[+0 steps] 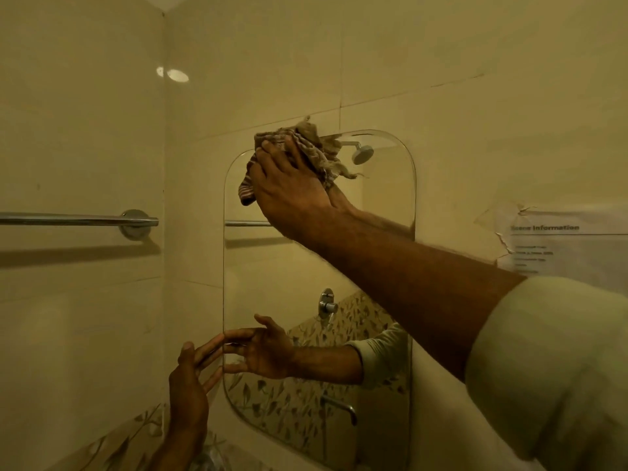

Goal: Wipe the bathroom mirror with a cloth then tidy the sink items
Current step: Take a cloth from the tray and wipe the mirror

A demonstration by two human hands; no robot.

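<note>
A rounded frameless mirror (380,266) hangs on the beige tiled wall. My right hand (289,188) presses a crumpled striped brown cloth (306,144) flat against the mirror's top left corner, the arm reaching in from the right. My left hand (190,379) is low at the mirror's left edge, fingers spread and touching that edge, holding nothing. Both arms are reflected in the glass. The sink and its items are out of view.
A chrome towel bar (78,219) is fixed to the left wall at mid height. A torn paper notice (557,239) is taped to the wall right of the mirror. The mirror reflects a shower head, a mixer valve and leaf-patterned tiles.
</note>
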